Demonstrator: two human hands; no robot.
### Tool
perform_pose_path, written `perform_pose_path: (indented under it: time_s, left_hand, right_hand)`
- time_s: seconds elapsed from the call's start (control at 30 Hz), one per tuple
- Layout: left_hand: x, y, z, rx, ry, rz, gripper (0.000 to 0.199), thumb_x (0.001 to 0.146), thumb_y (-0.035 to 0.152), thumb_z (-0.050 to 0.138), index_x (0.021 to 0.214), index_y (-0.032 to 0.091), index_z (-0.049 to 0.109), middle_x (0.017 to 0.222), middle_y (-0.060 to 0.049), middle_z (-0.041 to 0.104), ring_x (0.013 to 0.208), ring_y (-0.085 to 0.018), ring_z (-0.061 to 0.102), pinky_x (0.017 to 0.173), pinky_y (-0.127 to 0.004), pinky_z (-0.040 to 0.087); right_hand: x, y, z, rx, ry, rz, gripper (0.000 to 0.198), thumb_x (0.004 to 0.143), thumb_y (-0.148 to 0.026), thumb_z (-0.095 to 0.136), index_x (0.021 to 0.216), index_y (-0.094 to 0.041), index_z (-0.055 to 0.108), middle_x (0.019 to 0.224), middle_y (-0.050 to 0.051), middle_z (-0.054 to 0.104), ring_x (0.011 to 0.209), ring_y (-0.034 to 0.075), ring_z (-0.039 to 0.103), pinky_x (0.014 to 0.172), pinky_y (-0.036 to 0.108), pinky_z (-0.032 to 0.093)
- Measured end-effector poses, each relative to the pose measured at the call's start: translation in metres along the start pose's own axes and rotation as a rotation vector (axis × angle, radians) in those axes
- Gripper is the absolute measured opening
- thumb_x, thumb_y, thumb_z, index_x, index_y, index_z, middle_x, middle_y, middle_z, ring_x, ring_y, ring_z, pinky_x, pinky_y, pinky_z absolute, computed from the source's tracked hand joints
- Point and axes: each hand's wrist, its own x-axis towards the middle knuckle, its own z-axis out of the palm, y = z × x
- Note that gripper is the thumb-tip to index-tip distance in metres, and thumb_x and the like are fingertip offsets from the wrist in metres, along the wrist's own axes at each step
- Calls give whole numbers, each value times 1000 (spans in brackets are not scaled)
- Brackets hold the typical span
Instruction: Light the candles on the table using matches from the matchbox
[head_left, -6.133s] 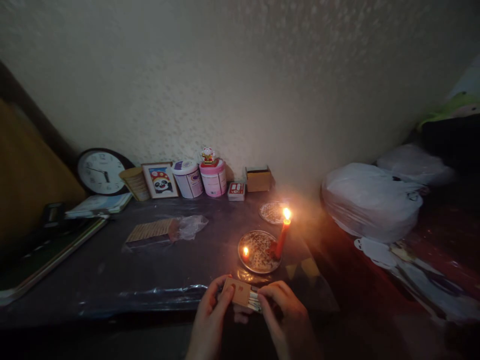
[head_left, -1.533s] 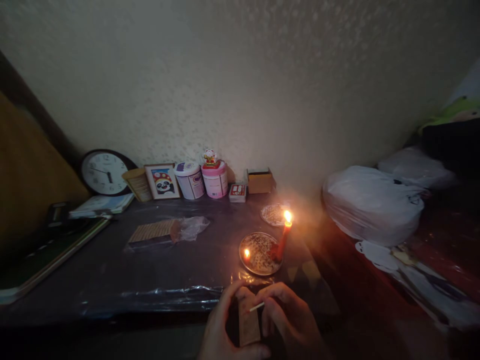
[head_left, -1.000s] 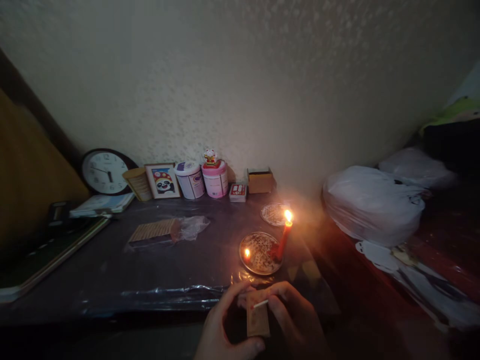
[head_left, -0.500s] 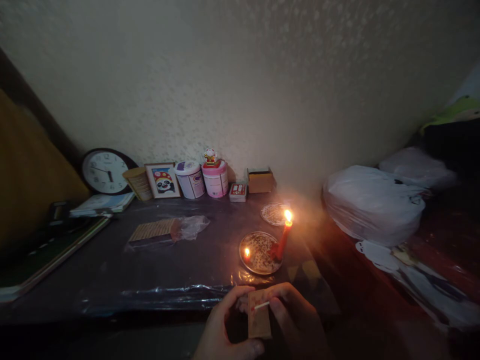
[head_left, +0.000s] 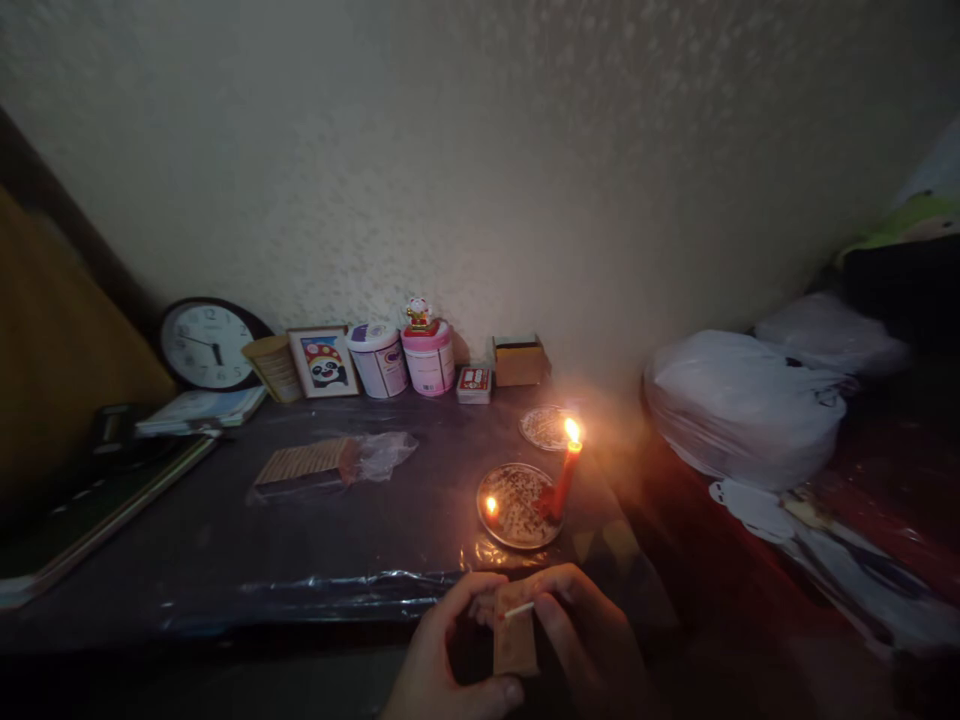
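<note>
My left hand point(head_left: 442, 660) is closed around the edges of a small tan matchbox point(head_left: 514, 650) in front of the table edge. Between the thumb and fingers of my right hand point(head_left: 589, 625) is a pale matchstick point(head_left: 519, 609), unlit, lying across the upper face of the box. Just beyond both hands, a round metal plate point(head_left: 517, 535) with dark specks carries a tall, lit red candle point(head_left: 567, 482), leaning a little right. A small flame point(head_left: 491, 506) burns at the plate's left side. Behind it lies a second round plate point(head_left: 536, 430).
Along the wall stand a clock point(head_left: 210, 345), a framed panda picture point(head_left: 324, 362), two tubs with a cat figurine point(head_left: 420, 315) on the pink one, a card box point(head_left: 474, 385) and an open carton point(head_left: 519, 362). A stick bundle point(head_left: 304, 465) lies left; a white bag point(head_left: 742, 400) sits right.
The matchbox has tilted slightly in my left hand, and its red print shows less. The matchstick has shifted a little to the left with my right hand. The whole view has drifted slightly.
</note>
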Motion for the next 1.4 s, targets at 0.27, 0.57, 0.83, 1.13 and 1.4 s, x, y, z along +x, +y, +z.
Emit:
perform_pose_path:
  time_s: [0.27, 0.57, 0.83, 1.13, 1.4]
  left_hand:
    - [0, -4, -3, -116, -31, -37, 58, 61, 40, 81, 116, 28, 63, 106, -8, 66, 101, -30, 57, 88, -44, 38]
    - [-3, 1, -6, -252, 62, -153, 63, 55, 47, 84, 112, 25, 68, 96, -7, 69, 86, -23, 59, 81, -35, 42]
    - [1, 3, -5, -262, 64, -128, 61, 60, 52, 78, 111, 20, 67, 91, -7, 68, 82, -20, 56, 78, -32, 38]
    - [2, -5, -8, -257, 78, -133, 62, 59, 51, 79, 111, 19, 65, 92, -8, 66, 81, -20, 56, 76, -32, 39]
    - [4, -5, -4, -252, 71, -96, 55, 61, 46, 80, 108, 23, 64, 81, -4, 64, 88, -22, 56, 79, -33, 39]
  right_hand:
    - [3, -1, -1, 184, 169, 129, 28, 86, -43, 60, 76, -18, 66, 56, -1, 66, 52, 11, 60, 54, 19, 48]
    - [14, 5, -11, 464, 486, 258, 21, 66, -36, 82, 76, -19, 73, 79, 5, 79, 76, 18, 74, 66, 21, 57]
    - [6, -4, -7, 304, 448, 188, 16, 74, -36, 75, 82, -22, 75, 78, 4, 78, 71, 18, 73, 65, 23, 60]
    - [0, 7, -8, -79, 308, -216, 16, 80, -14, 62, 82, -27, 71, 67, -3, 70, 54, 11, 64, 53, 19, 55]
    - [-8, 5, 6, -126, 335, -334, 16, 82, -14, 60, 82, -27, 69, 70, -3, 70, 54, 10, 65, 55, 20, 53]
